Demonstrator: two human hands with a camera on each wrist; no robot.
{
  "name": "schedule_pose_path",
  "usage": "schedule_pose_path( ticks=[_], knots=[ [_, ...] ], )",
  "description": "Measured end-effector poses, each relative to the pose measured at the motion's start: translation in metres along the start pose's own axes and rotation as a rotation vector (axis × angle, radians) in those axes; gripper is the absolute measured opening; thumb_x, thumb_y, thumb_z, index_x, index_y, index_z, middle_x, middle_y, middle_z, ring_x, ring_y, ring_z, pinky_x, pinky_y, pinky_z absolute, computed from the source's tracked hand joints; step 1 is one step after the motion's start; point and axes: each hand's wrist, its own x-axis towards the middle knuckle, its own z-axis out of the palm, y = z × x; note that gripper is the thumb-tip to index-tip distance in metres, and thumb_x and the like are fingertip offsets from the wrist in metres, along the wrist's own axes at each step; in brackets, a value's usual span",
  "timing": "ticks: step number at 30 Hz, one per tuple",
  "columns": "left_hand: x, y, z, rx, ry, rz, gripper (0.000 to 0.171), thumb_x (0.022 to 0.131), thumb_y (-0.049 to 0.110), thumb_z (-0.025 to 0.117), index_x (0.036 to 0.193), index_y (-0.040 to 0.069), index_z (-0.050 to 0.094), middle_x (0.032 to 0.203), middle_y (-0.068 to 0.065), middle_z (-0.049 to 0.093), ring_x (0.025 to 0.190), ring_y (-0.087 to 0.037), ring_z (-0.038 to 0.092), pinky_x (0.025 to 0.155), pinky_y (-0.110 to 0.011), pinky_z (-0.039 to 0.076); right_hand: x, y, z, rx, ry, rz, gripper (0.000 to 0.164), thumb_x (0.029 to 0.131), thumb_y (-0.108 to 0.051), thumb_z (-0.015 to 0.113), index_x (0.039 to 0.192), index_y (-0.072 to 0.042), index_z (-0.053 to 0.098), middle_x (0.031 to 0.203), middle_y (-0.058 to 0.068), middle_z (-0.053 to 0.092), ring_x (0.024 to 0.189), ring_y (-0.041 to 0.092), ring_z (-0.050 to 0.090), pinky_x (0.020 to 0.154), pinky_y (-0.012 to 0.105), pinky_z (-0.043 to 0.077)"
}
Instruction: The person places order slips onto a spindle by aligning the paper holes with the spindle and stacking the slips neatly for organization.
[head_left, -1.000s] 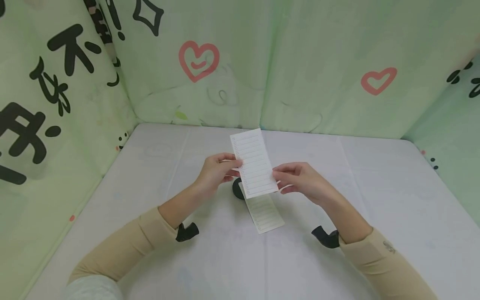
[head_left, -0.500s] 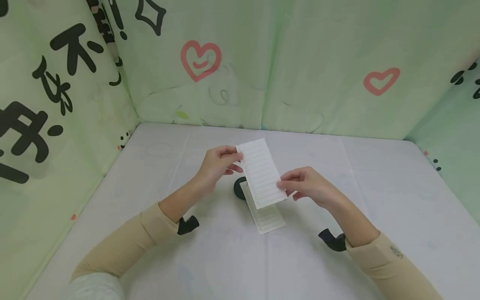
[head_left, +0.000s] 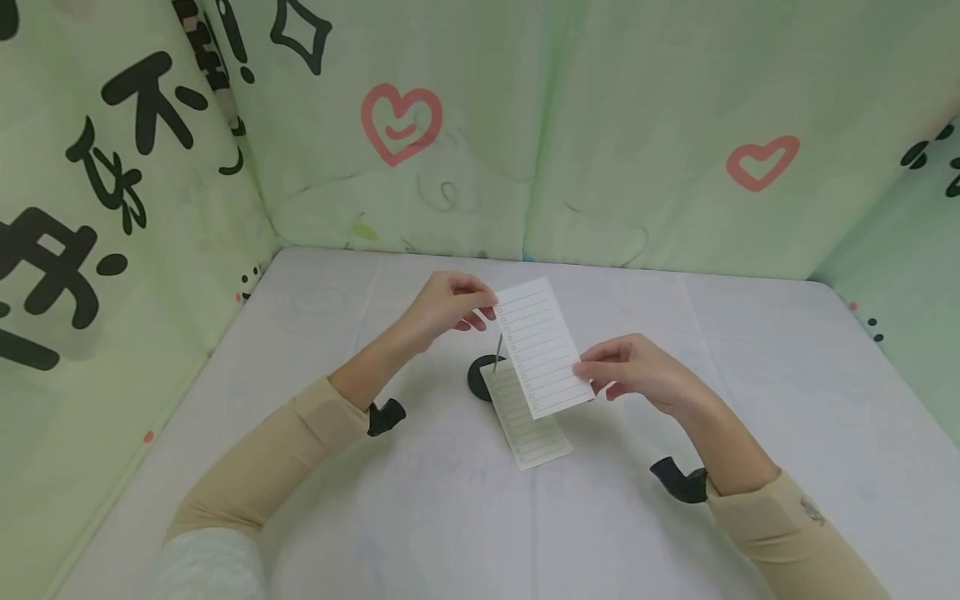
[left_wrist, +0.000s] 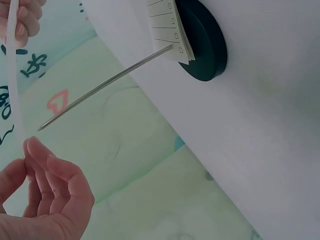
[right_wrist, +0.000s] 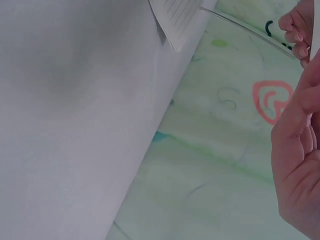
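Both hands hold a white lined paper slip point(head_left: 543, 350) with small checkboxes. My left hand point(head_left: 452, 302) pinches its upper left edge, and my right hand point(head_left: 633, 369) pinches its lower right edge. Below it stands a bill spike, whose round black base point(head_left: 480, 380) rests on the table. In the left wrist view its thin metal rod point(left_wrist: 107, 82) ends in a sharp point, close to the held slip point(left_wrist: 15, 90), which appears edge-on and apart from the tip. Several similar slips point(left_wrist: 167, 30) are skewered at the rod's foot. The held slip partly covers the rod in the head view.
A white cloth covers the table point(head_left: 420, 517). Pale green curtains point(head_left: 630, 125) with drawn hearts and black lettering enclose its back and sides. Black wrist mounts point(head_left: 678, 481) stick out beneath both forearms.
The held slip has shifted right and slightly down, with both hands moving right. My left hand has also risen a little. Part of the spike's rod now shows left of the slip.
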Motion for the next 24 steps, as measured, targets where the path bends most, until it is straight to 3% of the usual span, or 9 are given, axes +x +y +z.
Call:
schedule_pose_path(
  ticks=[4,12,18,24],
  knots=[
    [0.004,-0.003,0.003,-0.001,0.001,-0.016,0.017,0.089,0.016,0.059,0.096,0.002,0.065,0.080,-0.008,0.064,0.066,-0.017,0.062,0.074,-0.035,0.051,0.002,0.004,-0.001,0.011,-0.030,-0.001,0.035,0.085,-0.017,0.064,0.106,0.011,0.060,0.081,0.002,0.068,0.070,0.016,0.061,0.064,0.028,0.050],
    [0.007,-0.008,0.007,0.010,0.002,-0.018,0.019,0.090,0.015,0.057,0.097,-0.001,0.065,0.086,-0.015,0.065,0.066,-0.015,0.061,0.066,-0.026,0.051,0.008,0.015,0.001,0.073,-0.096,0.017,0.031,0.086,-0.017,0.062,0.104,0.008,0.062,0.081,0.002,0.069,0.069,0.015,0.062,0.064,0.028,0.049],
    [0.007,-0.011,0.009,0.006,-0.005,-0.036,0.020,0.090,0.016,0.056,0.099,-0.001,0.064,0.095,-0.022,0.064,0.067,-0.015,0.060,0.069,-0.027,0.051,0.013,0.022,0.001,0.113,-0.118,0.039,0.027,0.086,-0.017,0.062,0.102,0.004,0.064,0.083,0.001,0.069,0.071,0.015,0.062,0.064,0.026,0.047],
    [0.008,-0.014,0.010,0.000,-0.007,-0.053,0.020,0.090,0.017,0.057,0.099,0.000,0.064,0.091,-0.017,0.065,0.069,-0.016,0.061,0.067,-0.024,0.051,0.016,0.025,0.001,0.110,-0.126,0.050,0.027,0.086,-0.019,0.063,0.103,0.003,0.064,0.083,0.001,0.069,0.071,0.016,0.061,0.065,0.027,0.046]
  ],
)
